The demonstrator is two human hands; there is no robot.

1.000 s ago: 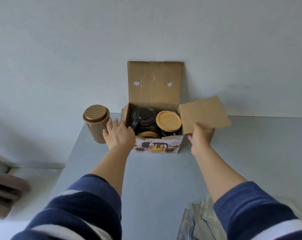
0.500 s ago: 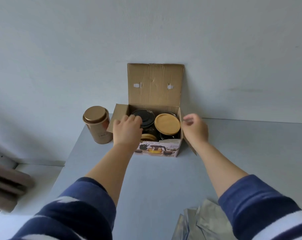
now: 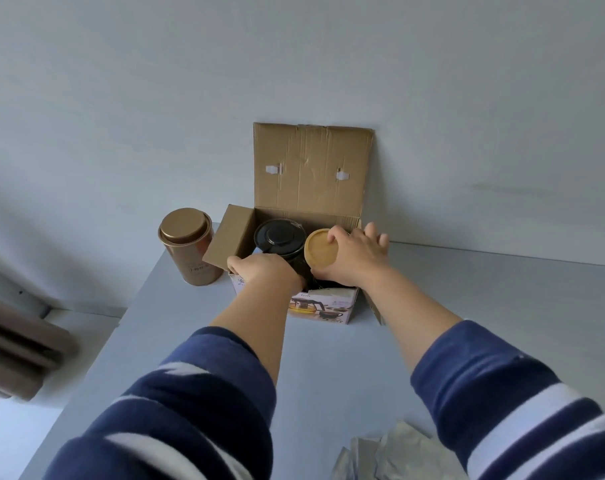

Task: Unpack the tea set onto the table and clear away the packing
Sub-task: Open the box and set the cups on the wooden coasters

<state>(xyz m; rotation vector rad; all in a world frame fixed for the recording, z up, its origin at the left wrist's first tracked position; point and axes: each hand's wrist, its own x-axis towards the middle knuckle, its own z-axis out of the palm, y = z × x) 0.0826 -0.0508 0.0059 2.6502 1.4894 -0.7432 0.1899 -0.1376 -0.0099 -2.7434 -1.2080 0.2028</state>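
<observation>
An open cardboard box stands on the grey table against the wall, its lid upright. Inside on the left sits a black teapot with a black lid. To its right is a jar with a round bamboo lid. My right hand wraps the right side of that lid, with the thumb and a finger on its rim. My left hand is at the box's front left corner. Its thumb is outside and its fingers curl over the front wall, hidden inside.
A gold tin with its lid on stands left of the box, close to the open side flap. Silver foil bags lie at the near right. The table's left edge drops to a brown object below.
My right hand let go of the loose cardboard sheet, which is no longer in view, and moved onto the bamboo lid. My left hand shifted from the side flap to the box's front.
</observation>
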